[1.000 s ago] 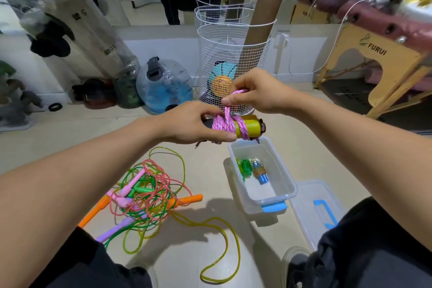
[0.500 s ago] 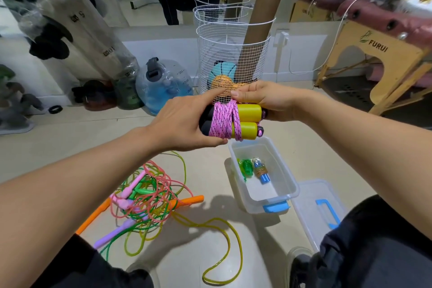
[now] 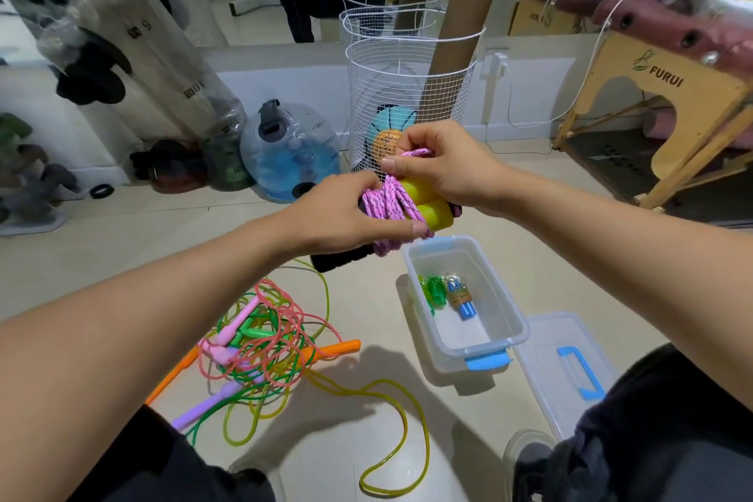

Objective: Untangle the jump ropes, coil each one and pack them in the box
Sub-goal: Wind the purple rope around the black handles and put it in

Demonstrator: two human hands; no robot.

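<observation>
A pink braided jump rope (image 3: 391, 198) is wound around its two yellow-and-black handles (image 3: 428, 210), held in the air above the floor. My left hand (image 3: 346, 212) grips the black handle ends and the coil from the left. My right hand (image 3: 440, 163) pinches a loop of the pink rope at the top of the bundle. Below stands a clear plastic box (image 3: 503, 308) with blue clips, holding a coiled green rope (image 3: 432, 289) and a blue-handled one (image 3: 460, 295). A tangle of pink, green and yellow ropes (image 3: 265, 342) with orange and purple handles lies on the floor at the left.
The box's clear lid (image 3: 566, 371) with a blue handle lies to the right of the box. A white wire basket (image 3: 407, 94) with balls and cardboard tubes stands behind. A blue water bag (image 3: 293, 151), punching bags and a wooden table leg (image 3: 668, 94) line the wall.
The bundle tilted so the black ends point down and left. My right hand moved from the side of the handles to the top and pulled up a loop of pink rope.
</observation>
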